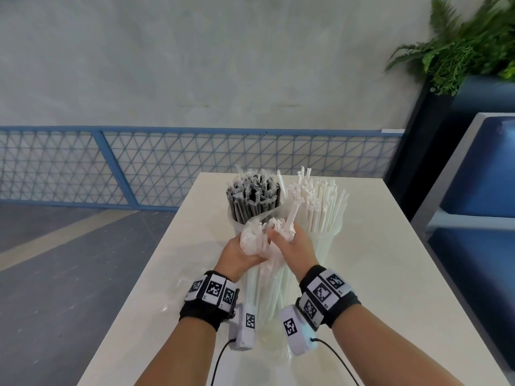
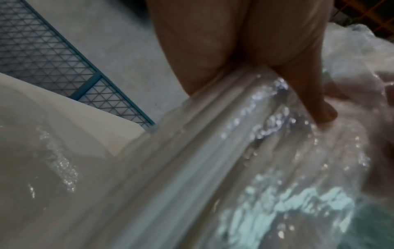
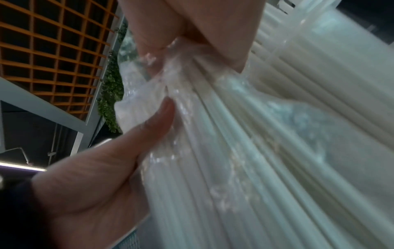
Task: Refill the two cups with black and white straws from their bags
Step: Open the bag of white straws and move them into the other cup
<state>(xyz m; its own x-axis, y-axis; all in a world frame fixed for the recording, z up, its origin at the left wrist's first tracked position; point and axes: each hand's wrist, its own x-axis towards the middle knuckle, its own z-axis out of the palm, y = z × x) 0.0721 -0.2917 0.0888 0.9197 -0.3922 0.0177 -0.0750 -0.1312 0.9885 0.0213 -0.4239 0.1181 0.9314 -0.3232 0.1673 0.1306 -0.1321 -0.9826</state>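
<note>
Both grips clamp the bag of white straws [image 1: 264, 277] at mid-desk: left hand [image 1: 237, 253] on bunched plastic, right hand [image 1: 292, 246] round straw tops. Beyond stand two cups: black straws [image 1: 252, 201] far left, white straws [image 1: 320, 204] far right. Desk [image 1: 390, 274] edges lie well clear.

- Both forearms are reaching forward side by side, each wrist wearing a black band with square-patterned tags.
- The left hand [image 1: 240, 253] is curling its fingers [image 2: 307, 80] around what it holds, knuckles up.
- The right hand [image 1: 292, 247] is gripping just beside it, the thumb [image 3: 149, 128] pressing inward, the two hands nearly touching.
</note>
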